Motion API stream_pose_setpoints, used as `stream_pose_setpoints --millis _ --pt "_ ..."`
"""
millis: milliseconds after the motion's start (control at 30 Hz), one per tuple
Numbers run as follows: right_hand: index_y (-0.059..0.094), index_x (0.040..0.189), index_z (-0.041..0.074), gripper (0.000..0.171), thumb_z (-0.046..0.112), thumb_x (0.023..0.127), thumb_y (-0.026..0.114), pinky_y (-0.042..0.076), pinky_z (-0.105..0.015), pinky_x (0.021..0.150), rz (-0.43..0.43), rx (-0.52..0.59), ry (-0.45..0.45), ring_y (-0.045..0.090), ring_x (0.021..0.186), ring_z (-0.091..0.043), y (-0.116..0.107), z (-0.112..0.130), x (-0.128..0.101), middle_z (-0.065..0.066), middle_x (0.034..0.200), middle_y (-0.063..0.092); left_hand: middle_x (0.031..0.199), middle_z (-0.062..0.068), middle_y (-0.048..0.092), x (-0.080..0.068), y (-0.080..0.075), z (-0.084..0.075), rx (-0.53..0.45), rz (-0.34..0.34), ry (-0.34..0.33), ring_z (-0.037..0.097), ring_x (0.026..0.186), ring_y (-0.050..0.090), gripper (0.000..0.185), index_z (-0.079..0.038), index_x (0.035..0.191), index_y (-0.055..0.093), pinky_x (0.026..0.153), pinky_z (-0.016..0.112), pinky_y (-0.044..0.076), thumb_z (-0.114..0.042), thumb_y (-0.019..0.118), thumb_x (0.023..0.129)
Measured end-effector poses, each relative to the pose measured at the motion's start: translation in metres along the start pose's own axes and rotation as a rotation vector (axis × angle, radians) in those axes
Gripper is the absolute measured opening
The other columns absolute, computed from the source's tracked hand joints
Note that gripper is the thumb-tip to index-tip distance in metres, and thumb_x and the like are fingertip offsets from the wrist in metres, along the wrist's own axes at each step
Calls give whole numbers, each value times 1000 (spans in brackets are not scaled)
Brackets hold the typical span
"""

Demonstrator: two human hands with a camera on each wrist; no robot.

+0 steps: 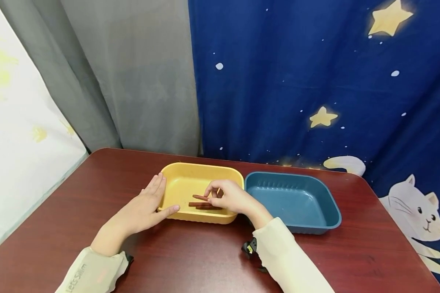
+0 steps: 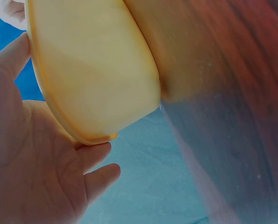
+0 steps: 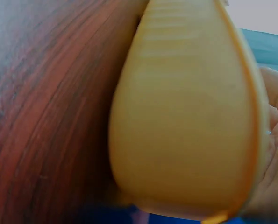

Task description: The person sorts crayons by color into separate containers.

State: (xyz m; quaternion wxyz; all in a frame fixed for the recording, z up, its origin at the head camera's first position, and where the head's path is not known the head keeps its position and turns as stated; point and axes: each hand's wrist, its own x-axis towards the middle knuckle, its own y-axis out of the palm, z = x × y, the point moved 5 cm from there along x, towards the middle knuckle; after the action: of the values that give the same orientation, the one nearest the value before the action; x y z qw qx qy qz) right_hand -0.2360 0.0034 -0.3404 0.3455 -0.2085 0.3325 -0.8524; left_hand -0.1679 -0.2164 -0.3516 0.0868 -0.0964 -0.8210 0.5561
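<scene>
A yellow rectangular bin stands on the table. Along its left rim lies my left hand, fingers extended, with the thumb reaching over the near edge. The left wrist view shows the palm beside the bin's outer wall. Inside the bin, my right hand pinches a thin reddish-brown stick between thumb and fingers. More sticks of the same colour lie just below it on the bin floor, partly covered by that hand. In the right wrist view the bin's wall hides most of the right hand's fingers.
A blue bin of similar shape stands right beside the yellow one. Both are on a dark red wooden table. Behind the table hang a grey curtain and a blue star-patterned curtain.
</scene>
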Motion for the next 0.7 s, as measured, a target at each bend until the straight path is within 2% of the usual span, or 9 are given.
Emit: stream_pose_setpoints --millis 133,433,700 --pt "70 91 8 6 5 86 69 42 -19 59 1 -44 40 50 62 -9 2 -8 8 1 69 56 164 26 9 0 1 -1 -2 -16 3 45 152 11 102 11 154 17 116 66 24 -66 49 95" --pt "70 91 13 5 9 88 69 44 -23 66 36 -181 142 52 69 -10 8 -15 20 5 70 56 164 27 11 -1 -3 -1 11 -40 16 45 152 14 101 12 153 18 115 67 25 -65 49 95" --pt "72 88 17 11 8 90 66 44 -23 65 91 -354 160 52 68 -10 13 -15 18 7 67 57 165 25 8 -1 2 1 0 -25 1 43 153 10 103 10 154 16 117 65 24 -68 47 94"
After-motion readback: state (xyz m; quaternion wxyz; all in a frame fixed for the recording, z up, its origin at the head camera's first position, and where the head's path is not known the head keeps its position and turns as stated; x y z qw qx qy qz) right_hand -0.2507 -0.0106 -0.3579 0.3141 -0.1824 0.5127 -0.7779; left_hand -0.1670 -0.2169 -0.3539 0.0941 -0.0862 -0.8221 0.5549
